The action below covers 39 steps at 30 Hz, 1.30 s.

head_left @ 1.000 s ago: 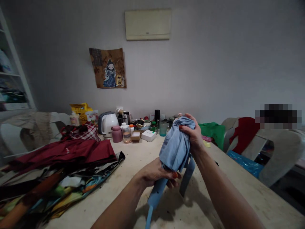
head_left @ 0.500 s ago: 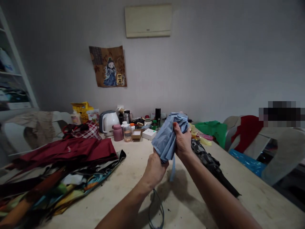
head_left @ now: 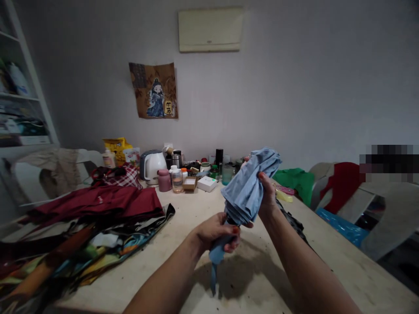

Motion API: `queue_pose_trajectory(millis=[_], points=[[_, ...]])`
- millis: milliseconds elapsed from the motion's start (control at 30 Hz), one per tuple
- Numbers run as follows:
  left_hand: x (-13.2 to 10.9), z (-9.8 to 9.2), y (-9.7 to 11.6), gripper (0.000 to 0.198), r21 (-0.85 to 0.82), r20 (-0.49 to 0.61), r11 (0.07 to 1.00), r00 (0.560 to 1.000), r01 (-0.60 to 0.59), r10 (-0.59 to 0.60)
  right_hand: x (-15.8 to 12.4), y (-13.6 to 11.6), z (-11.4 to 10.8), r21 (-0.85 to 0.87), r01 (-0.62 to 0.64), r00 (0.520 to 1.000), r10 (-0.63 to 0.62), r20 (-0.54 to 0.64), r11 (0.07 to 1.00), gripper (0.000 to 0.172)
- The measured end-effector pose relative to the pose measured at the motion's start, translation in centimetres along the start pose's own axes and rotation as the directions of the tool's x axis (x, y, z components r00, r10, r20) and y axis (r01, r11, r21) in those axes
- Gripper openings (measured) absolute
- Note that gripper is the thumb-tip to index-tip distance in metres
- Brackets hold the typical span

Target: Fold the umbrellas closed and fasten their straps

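Observation:
A light blue folding umbrella (head_left: 247, 187) is held tilted above the table, its pleated cloth bunched loosely and its top pointing up and to the right. My left hand (head_left: 219, 233) is closed around the blue handle (head_left: 216, 254) at the lower end, from which a strap (head_left: 213, 279) dangles. Along the right side of the folded cloth, my right hand (head_left: 266, 192) grips with the thumb on top; most of its fingers are hidden behind the cloth. Partly behind my right forearm lies a dark camouflage-patterned umbrella (head_left: 292, 222) on the table.
A maroon umbrella (head_left: 98, 205) and a multicoloured one (head_left: 127, 246) lie at left. Along the back stand a white kettle (head_left: 155, 168), a pink jar (head_left: 164, 180), bottles and small boxes (head_left: 207, 183). Chairs (head_left: 389, 213) stand at right, beside a green bag (head_left: 294, 181).
The umbrella has shifted right and tilts more. My left hand has turned, so the handle now shows below it. My right hand has moved right with the cloth.

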State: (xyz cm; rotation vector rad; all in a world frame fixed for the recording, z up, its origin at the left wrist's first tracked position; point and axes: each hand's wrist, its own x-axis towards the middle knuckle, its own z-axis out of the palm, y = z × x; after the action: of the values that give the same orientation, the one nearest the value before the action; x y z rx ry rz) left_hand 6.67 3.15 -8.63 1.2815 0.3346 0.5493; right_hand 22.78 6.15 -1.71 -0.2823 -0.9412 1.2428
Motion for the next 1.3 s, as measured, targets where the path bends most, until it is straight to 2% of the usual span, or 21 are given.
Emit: queue_pose_trajectory(millis=[67, 133, 167, 233, 300, 367, 433, 467, 500, 533, 567, 633, 667, 700, 767, 833, 900, 967, 1033, 1167, 1300], points=[[0.2, 0.6, -0.4, 0.050, 0.024, -0.085, 0.997, 0.994, -0.070, 0.072, 0.0, -0.2, -0.5, -0.002, 0.006, 0.999, -0.006, 0.042, 1.000, 0.048], [0.6, 1.3, -0.6, 0.031, 0.206, -0.212, 0.974, 0.967, -0.099, 0.143, 0.2, -0.3, -0.7, -0.007, 0.007, 1.000, -0.006, 0.014, 1.000, 0.053], [0.7, 1.6, -0.6, 0.023, 0.337, -0.265, 0.938, 0.949, -0.075, 0.171, 0.3, -0.1, -0.7, -0.017, 0.005, 1.000, -0.005, -0.009, 1.000, 0.056], [0.9, 2.0, -0.6, 0.014, 0.603, -0.383, 0.797, 0.889, 0.035, 0.251, 0.6, 0.3, -0.2, -0.045, 0.028, 0.997, -0.031, -0.067, 0.999, 0.057], [0.9, 2.2, -0.4, 0.014, 0.778, -0.502, 0.591, 0.777, 0.215, 0.378, 0.7, 1.1, 0.5, -0.081, 0.060, 0.985, -0.072, -0.156, 0.995, 0.057], [0.7, 2.5, -0.1, 0.027, 0.815, -0.573, 0.413, 0.672, 0.407, 0.469, 0.7, 2.0, 1.3, -0.101, 0.083, 0.956, -0.108, -0.272, 0.991, 0.055], [0.4, 2.6, 0.2, 0.034, 0.798, -0.601, 0.321, 0.635, 0.510, 0.485, 0.7, 2.5, 1.8, -0.109, 0.081, 0.936, -0.114, -0.334, 0.991, 0.053], [0.4, 2.6, 0.4, 0.035, 0.800, -0.599, 0.328, 0.638, 0.502, 0.484, 0.7, 2.5, 1.8, -0.114, 0.079, 0.934, -0.113, -0.338, 0.990, 0.050], [0.3, 2.5, 0.6, 0.034, 0.807, -0.589, 0.381, 0.658, 0.451, 0.469, 0.7, 2.4, 1.8, -0.121, 0.073, 0.940, -0.109, -0.324, 0.990, 0.047], [0.2, 2.3, 0.7, 0.033, 0.796, -0.578, 0.484, 0.697, 0.364, 0.425, 0.7, 2.1, 1.6, -0.128, 0.060, 0.950, -0.096, -0.299, 0.990, 0.044], [0.1, 2.0, 0.8, 0.033, 0.740, -0.553, 0.624, 0.755, 0.251, 0.353, 0.7, 1.7, 1.4, -0.134, 0.045, 0.960, -0.080, -0.268, 0.990, 0.041], [0.0, 1.3, 0.9, 0.047, 0.462, -0.419, 0.887, 0.888, 0.026, 0.192, 0.4, 0.9, 1.1, -0.133, 0.019, 0.977, -0.046, -0.208, 0.991, 0.037], [-0.1, 0.9, 0.9, 0.059, 0.290, -0.328, 0.956, 0.933, -0.049, 0.147, 0.3, 0.5, 1.0, -0.131, 0.006, 0.983, -0.030, -0.181, 0.991, 0.036], [-0.2, 0.6, 0.8, 0.070, 0.148, -0.252, 0.984, 0.958, -0.104, 0.139, 0.0, 0.3, 1.0, -0.133, -0.007, 0.987, -0.014, -0.158, 0.991, 0.035], [-0.2, 0.3, 0.7, 0.086, -0.005, -0.187, 0.984, 0.967, -0.176, 0.173, -0.5, 0.2, 1.2, -0.157, -0.040, 0.993, 0.023, -0.114, 0.987, 0.034], [-0.1, 0.4, 0.6, 0.090, -0.036, -0.228, 0.972, 0.949, -0.233, 0.219, -1.1, 0.7, 1.6, -0.190, -0.096, 0.994, 0.084, -0.074, 0.977, 0.034], [0.0, 0.7, 0.7, 0.090, 0.009, -0.317, 0.942, 0.892, -0.336, 0.321, -1.5, 1.6, 2.1, -0.199, -0.139, 0.990, 0.135, -0.031, 0.970, 0.034], [-0.1, 0.9, 1.0, 0.091, 0.095, -0.379, 0.891, 0.812, -0.443, 0.444, -1.7, 2.4, 2.3, -0.202, -0.136, 0.990, 0.141, 0.008, 0.970, 0.035], [-0.3, 0.9, 1.5, 0.089, 0.152, -0.396, 0.864, 0.772, -0.480, 0.498, -1.8, 3.2, 2.4, -0.241, -0.098, 0.993, 0.112, 0.043, 0.966, 0.036], [-1.0, 0.6, 1.9, 0.071, 0.173, -0.438, 0.924, 0.813, -0.342, 0.383, -2.3, 3.8, 2.6, -0.356, -0.076, 0.988, 0.119, 0.101, 0.931, 0.038], [-0.9, 0.7, 1.3, 0.052, 0.080, -0.416, 0.987, 0.896, -0.137, 0.158, -3.0, 3.5, 3.0, -0.345, -0.100, 0.982, 0.148, 0.115, 0.933, 0.035]])
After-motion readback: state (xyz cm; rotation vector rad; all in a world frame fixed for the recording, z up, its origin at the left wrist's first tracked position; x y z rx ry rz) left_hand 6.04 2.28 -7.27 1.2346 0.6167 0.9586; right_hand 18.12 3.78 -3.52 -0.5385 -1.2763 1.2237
